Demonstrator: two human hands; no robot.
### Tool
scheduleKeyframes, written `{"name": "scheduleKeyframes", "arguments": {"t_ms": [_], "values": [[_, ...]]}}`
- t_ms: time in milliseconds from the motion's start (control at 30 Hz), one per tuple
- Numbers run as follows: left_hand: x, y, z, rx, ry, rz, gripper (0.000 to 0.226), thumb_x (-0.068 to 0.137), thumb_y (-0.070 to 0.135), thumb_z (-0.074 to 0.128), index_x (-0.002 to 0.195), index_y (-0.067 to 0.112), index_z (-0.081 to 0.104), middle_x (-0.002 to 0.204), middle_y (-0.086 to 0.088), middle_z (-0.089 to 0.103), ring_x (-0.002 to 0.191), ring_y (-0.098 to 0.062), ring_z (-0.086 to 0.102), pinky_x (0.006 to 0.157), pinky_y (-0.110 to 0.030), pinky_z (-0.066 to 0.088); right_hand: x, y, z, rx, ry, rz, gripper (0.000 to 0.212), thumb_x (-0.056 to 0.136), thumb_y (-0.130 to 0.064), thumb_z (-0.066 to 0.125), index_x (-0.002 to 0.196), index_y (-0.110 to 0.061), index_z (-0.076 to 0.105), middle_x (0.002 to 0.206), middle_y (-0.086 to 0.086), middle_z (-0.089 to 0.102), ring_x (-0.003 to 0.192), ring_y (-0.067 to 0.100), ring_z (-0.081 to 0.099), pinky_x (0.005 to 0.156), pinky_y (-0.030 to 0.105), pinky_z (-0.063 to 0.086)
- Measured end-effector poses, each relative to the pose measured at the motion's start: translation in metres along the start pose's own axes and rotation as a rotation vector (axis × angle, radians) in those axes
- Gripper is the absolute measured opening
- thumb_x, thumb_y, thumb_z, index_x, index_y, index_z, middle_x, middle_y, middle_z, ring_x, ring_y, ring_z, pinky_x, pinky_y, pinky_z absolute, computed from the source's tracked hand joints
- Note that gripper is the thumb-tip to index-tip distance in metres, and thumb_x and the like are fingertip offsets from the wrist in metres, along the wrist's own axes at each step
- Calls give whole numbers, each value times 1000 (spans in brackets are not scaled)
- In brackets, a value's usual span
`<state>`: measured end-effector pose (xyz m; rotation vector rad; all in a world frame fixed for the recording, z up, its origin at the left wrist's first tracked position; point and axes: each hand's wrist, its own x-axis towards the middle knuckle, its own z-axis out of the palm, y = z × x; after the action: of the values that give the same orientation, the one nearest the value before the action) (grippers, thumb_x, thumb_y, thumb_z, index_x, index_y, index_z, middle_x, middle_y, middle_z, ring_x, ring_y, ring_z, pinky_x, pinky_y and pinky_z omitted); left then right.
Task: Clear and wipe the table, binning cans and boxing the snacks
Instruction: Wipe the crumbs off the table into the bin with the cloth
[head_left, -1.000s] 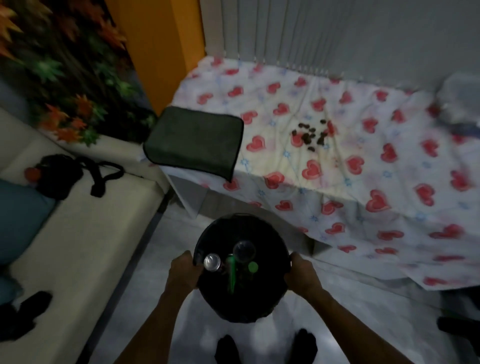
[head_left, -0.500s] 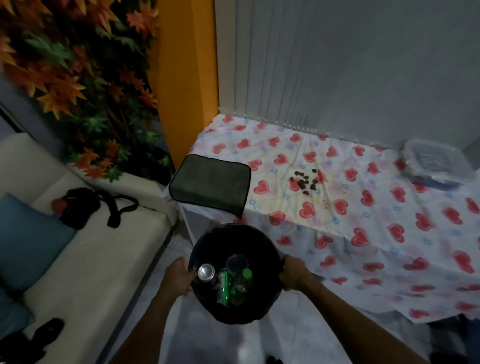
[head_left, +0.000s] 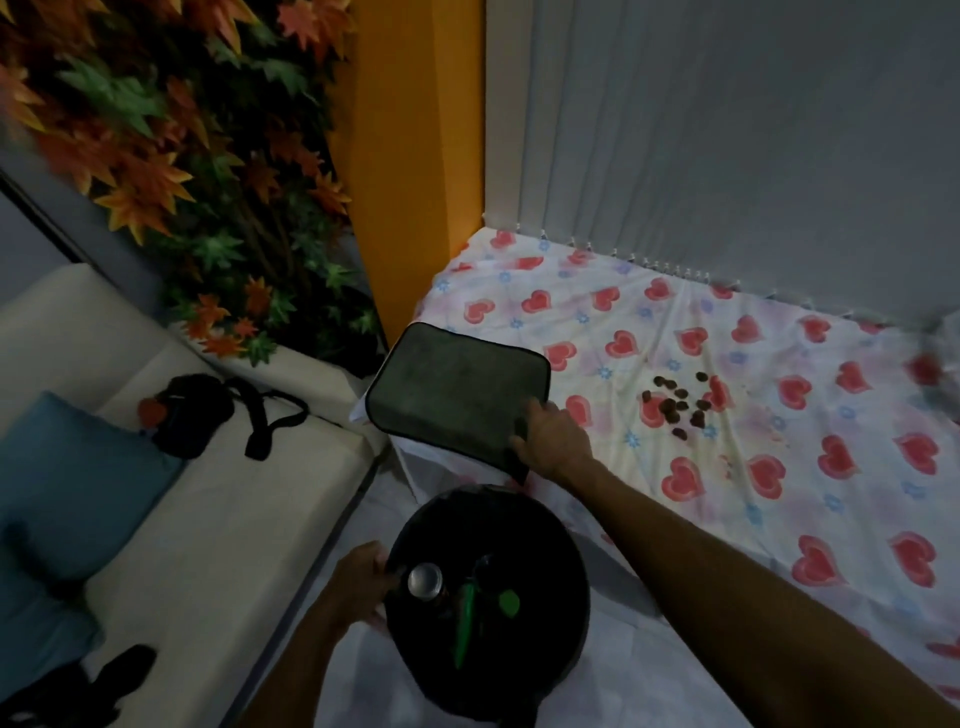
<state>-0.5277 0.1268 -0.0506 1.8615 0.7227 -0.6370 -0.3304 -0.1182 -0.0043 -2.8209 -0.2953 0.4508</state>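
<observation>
- Surface: the table (head_left: 613, 312) stands in a corner of the room and is fully draped in a white tablecloth (head_left: 769, 525) printed with red hearts and small blue flowers. The fabric is creased and hangs over the near edge.
- A loose pile of small dark brown snacks (head_left: 678, 402) lies near the middle of the tablecloth.
- A dark folded wiping cloth (head_left: 452, 384) sits on the table's near left corner.
- The right hand (head_left: 553, 436) grips the wiping cloth at its near right corner, fingers on top and thumb at the edge.
- The left hand (head_left: 363, 577) curls round the left rim of the black bin (head_left: 524, 525), which is below the table edge, over the pale floor (head_left: 358, 680).
- Inside the bin there is a silver-topped can (head_left: 425, 579) beside green-marked items that are too dark to identify.
- Room, rear: grey vertical blinds (head_left: 727, 130) run behind the table, with an orange pillar (head_left: 410, 156) at its left.
- Room, left: artificial autumn foliage (head_left: 156, 130) stands above a cream sofa (head_left: 197, 519), which carries a blue cushion (head_left: 67, 467) and a black strapped bag (head_left: 192, 410).
</observation>
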Motion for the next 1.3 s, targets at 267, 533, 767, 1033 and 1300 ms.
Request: {"name": "scheduleKeyframes", "arguments": {"t_ms": [267, 533, 767, 1033, 1300], "values": [[53, 24, -2, 200, -38, 7, 34, 79, 9, 74, 68, 14, 43, 73, -4, 50, 71, -16, 57, 58, -33, 52, 90, -27, 19, -121, -58, -144, 65, 91, -50, 62, 139, -9, 45, 136, 16, 48, 123, 37, 47, 96, 46, 50], [77, 35, 6, 226, -68, 29, 33, 82, 3, 72, 69, 15, 44, 69, 0, 49, 71, -14, 51, 50, -23, 35, 102, -18, 33, -150, -105, -202, 46, 95, -39, 62, 133, -16, 51, 138, 13, 43, 123, 32, 46, 91, 43, 53], [73, 42, 9, 189, -85, 40, 29, 72, 8, 71, 66, 17, 44, 64, 1, 46, 65, -15, 47, 58, -30, 36, 96, -18, 32, -147, -4, -274, 27, 97, -26, 58, 121, -15, 62, 123, 11, 56, 112, 30, 55, 80, 38, 51], [59, 51, 9, 178, -156, 25, 25, 71, 11, 73, 72, 14, 48, 81, -11, 52, 81, -29, 61, 61, -57, 61, 67, -15, 7, -63, 153, -292, 27, 99, -34, 49, 113, -13, 58, 109, 13, 58, 101, 30, 56, 67, 31, 39], [11, 67, 33, 181, -206, 112, 31, 77, 5, 72, 78, 10, 42, 82, -15, 45, 69, -29, 63, 48, -35, 57, -13, 4, -40, 187, 331, -175, 14, 100, -27, 48, 100, -14, 53, 90, 9, 63, 80, 27, 59, 65, 39, 50]]}}
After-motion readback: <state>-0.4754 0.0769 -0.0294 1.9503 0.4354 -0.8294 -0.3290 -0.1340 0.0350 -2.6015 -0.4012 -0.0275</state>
